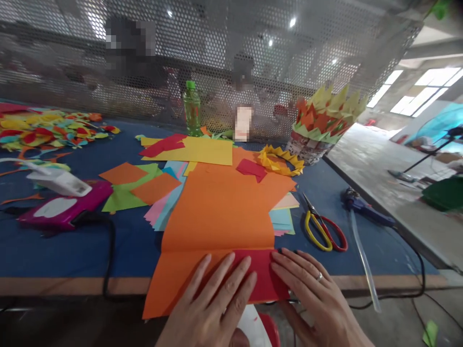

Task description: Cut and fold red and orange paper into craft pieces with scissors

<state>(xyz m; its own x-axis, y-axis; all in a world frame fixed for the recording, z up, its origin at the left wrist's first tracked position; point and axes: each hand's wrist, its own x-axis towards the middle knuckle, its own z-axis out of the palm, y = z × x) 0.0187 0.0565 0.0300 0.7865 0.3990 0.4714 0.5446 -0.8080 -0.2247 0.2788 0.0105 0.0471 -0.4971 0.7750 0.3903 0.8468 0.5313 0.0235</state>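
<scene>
A large sheet of orange paper (220, 212) lies creased across the table, its near end hanging over the front edge. On that near end rests a piece of red paper (262, 274). My left hand (213, 299) lies with spread fingers across the orange sheet and the left part of the red piece. At the red piece's right edge, my right hand (311, 289) has its fingers together on top and its thumb below, and a ring is on one finger. To the right lie scissors (321, 226) with one yellow and one red handle.
A glue gun (369, 207) with a clear glue stick lies at the right. Behind are a folded-paper basket (314, 130), a yellow paper ring (280, 161) and a green bottle (192, 111). At left are a purple device (65, 207) and coloured scraps (47, 126).
</scene>
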